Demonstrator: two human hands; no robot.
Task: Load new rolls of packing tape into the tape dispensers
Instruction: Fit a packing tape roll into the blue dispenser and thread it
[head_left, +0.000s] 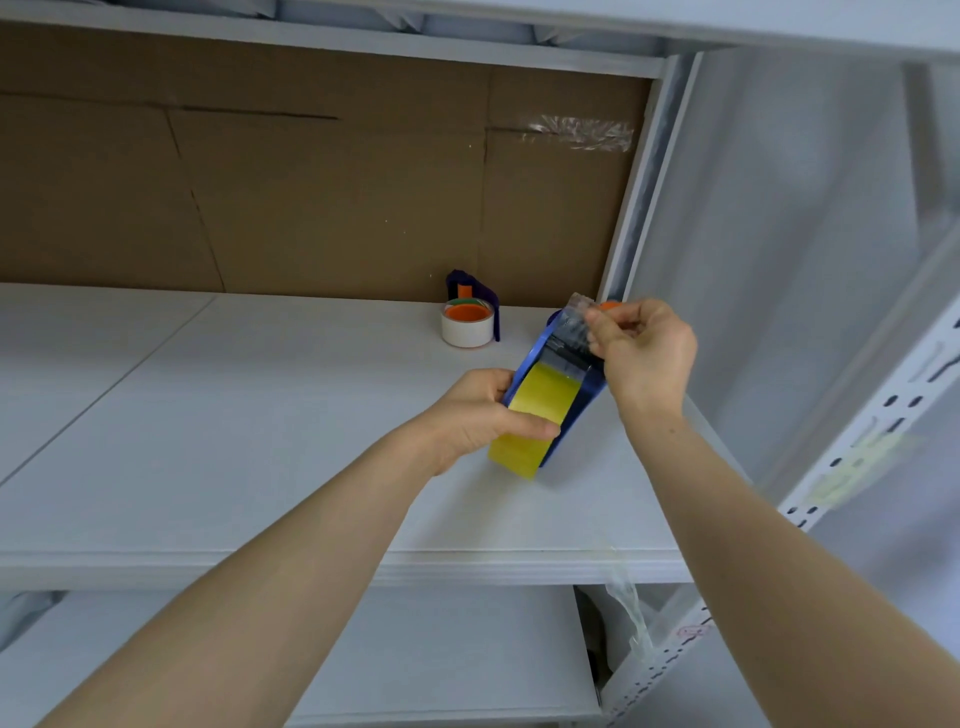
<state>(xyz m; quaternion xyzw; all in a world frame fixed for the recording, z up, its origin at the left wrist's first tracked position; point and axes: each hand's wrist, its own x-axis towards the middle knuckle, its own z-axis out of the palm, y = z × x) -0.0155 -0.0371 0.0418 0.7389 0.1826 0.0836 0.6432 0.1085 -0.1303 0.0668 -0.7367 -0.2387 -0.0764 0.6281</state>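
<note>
L hand (475, 415) grips the blue plastic handheld tape dispenser (563, 387) w/ yellowish translucent packing-tape roll (535, 415) seated in it, held just above white shelf (260, 415). R hand (644, 353) fingers (597, 325) pinch the clear free tape end (576, 322) near cutter. Film likely thin, sticky, tears or self-adheres easily; best held by edges, taut. Second dispenser w/ white roll (467, 322) sits near the back.

A white metal shelving unit (519, 564) fills the view, its flat white shelf board (218, 415) made of panels that meet at a thin seam. Behind the shelf stands a brown corrugated cardboard back panel (311, 197), creased and patched at the upper right with a strip of clear crinkled tape (579, 132). A slotted white upright post (878, 421) rises at the right. Below lies a second white shelf (441, 665). The light is soft and even.
</note>
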